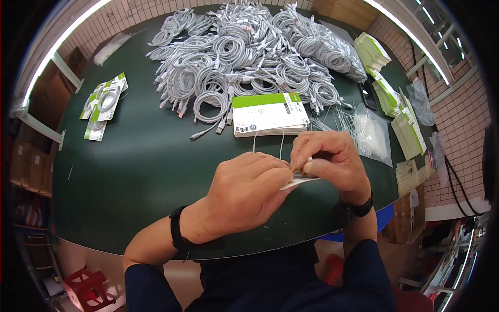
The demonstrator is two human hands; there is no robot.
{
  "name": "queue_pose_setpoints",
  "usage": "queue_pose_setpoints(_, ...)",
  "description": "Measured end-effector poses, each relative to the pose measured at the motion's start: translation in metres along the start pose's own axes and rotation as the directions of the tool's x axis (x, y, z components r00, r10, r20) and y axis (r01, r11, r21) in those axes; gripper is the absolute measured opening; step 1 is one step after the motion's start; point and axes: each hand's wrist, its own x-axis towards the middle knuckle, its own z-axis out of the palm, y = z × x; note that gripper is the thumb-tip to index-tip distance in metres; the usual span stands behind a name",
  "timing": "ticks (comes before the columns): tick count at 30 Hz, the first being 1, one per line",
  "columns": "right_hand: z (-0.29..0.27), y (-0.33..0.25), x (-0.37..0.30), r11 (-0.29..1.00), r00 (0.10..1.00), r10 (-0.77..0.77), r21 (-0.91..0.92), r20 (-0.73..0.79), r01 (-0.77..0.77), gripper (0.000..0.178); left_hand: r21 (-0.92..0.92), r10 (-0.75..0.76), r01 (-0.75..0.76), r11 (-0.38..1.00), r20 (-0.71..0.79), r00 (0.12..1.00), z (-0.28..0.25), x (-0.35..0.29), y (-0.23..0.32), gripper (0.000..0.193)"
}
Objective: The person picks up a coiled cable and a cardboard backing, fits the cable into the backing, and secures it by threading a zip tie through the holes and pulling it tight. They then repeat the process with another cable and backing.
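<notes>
Grips a pale card (302, 181) above the counter (119, 182), near the body, in the curled left hand (248, 188), apparently to steady it; pinches a small white piece (310, 159) in the nearly closed right hand (332, 158). Has card stack (260, 113), cable heap (231, 49) and tie bag (373, 134) beyond, probably for easy reach.

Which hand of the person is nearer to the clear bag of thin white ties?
The right. The right hand is close to the bag, just to its left; the left hand is farther left, beyond the right hand.
</notes>
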Motion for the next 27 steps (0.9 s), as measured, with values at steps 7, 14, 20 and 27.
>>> queue_pose_setpoints(7, 0.010, 0.027, 0.002, 0.987, 0.905, -0.106, 0.063, -0.411, 0.145, 0.014, -0.404, -0.612, 0.596, 0.694, 0.105, 0.784, 0.000, -0.004, -0.004, 0.012)
queue_pose_setpoints(14, 0.013, 0.043, 0.005, 0.453, 0.772, -0.636, -0.807, 0.005, 0.378, 0.026, -0.757, -0.729, 0.513, 0.405, 0.072, 0.681, 0.014, -0.014, -0.042, 0.020)
queue_pose_setpoints(20, 0.033, 0.048, 0.007, 0.288, 0.805, -0.567, -0.874, 0.173, 0.391, 0.040, -0.765, -0.744, 0.536, 0.358, 0.112, 0.658, 0.022, -0.019, -0.045, 0.021)
queue_pose_setpoints(27, 0.030, 0.057, 0.005, 0.305, 0.770, -0.627, -0.871, 0.119, 0.384, 0.039, -0.743, -0.717, 0.563, 0.361, 0.165, 0.677, 0.018, -0.018, -0.041, 0.021)
